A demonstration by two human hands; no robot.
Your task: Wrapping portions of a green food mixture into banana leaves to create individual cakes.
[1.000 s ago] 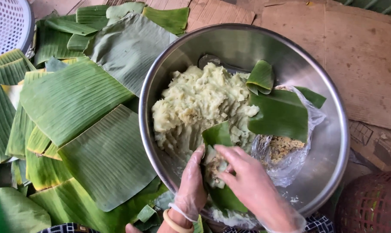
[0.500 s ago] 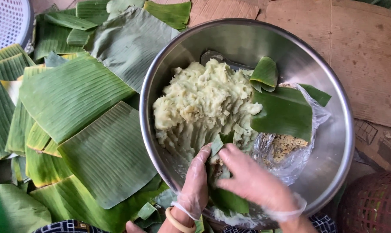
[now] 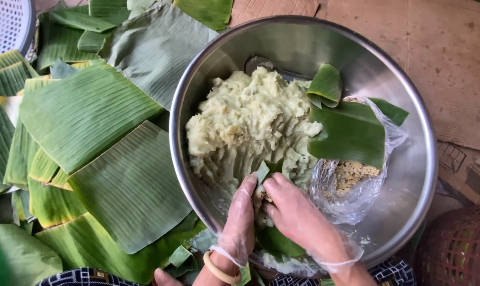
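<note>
Down in the big metal bowl (image 3: 404, 175), the left hand (image 3: 241, 217) and the right hand (image 3: 298, 220), both in thin clear gloves, squeeze shut around a folded green leaf (image 3: 265, 172) stuffed with pale, lumpy dough (image 3: 248, 122), right beside the dough pile.

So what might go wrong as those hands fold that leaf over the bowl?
The leaf pinched between the left hand and right hand could split, spilling filling. The thin gloves might tear or snag. The plastic bag lying open beside the mash in the bowl could get dough mixed into it.
</note>
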